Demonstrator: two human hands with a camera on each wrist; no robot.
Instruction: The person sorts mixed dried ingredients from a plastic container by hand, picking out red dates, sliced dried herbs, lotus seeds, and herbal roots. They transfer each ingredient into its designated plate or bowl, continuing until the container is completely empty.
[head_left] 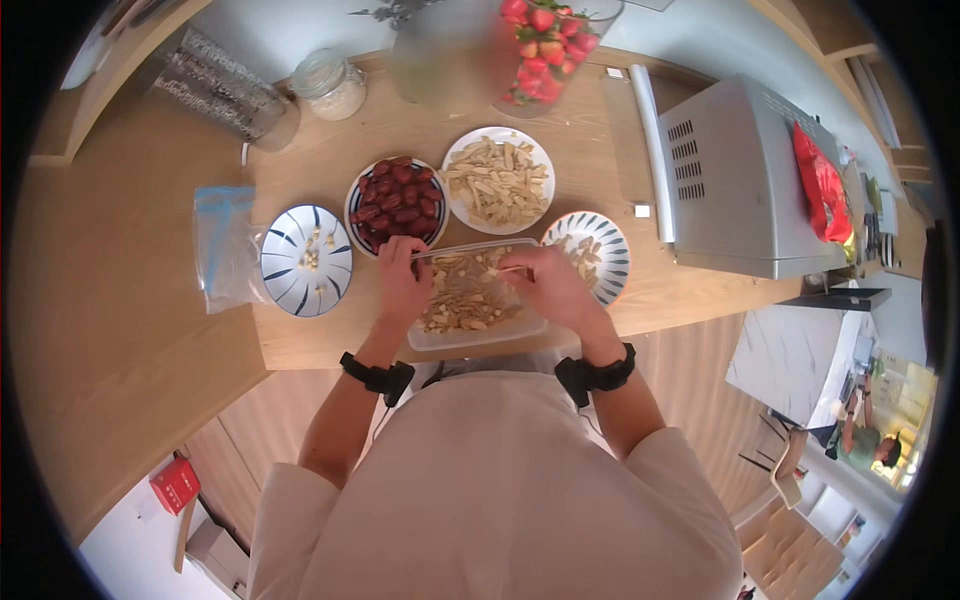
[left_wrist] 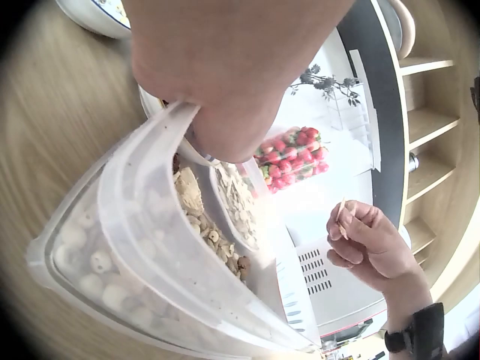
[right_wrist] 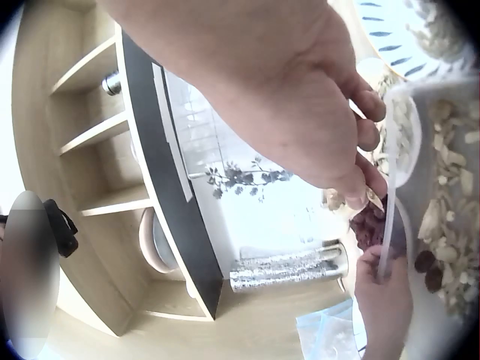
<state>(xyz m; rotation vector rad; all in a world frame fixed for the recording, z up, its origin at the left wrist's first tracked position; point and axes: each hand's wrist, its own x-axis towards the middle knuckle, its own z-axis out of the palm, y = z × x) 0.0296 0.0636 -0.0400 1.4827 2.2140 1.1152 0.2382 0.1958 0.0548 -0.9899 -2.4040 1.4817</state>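
A clear plastic container (head_left: 430,342) stands at the counter's front edge, holding pale dried slices (head_left: 465,300). Round whitish seeds (left_wrist: 94,285) show through its wall in the left wrist view. My left hand (head_left: 404,282) grips the container's left rim, thumb and fingers around it. Over the right side my right hand (head_left: 555,288) pinches a small thin pale slice (right_wrist: 374,198) between thumb and fingertips. Two dark reddish pieces (right_wrist: 428,271) lie among the slices. Behind the container are a plate of red dates (head_left: 400,205) and a plate of pale strips (head_left: 497,182).
A striped plate (head_left: 616,248) with some slices sits right of the container. To the left are another plate (head_left: 283,270) with a few small pieces and a zip bag (head_left: 222,250). Strawberries (head_left: 545,50) and a glass jar (head_left: 330,88) stand behind; a microwave (head_left: 740,180) stands right.
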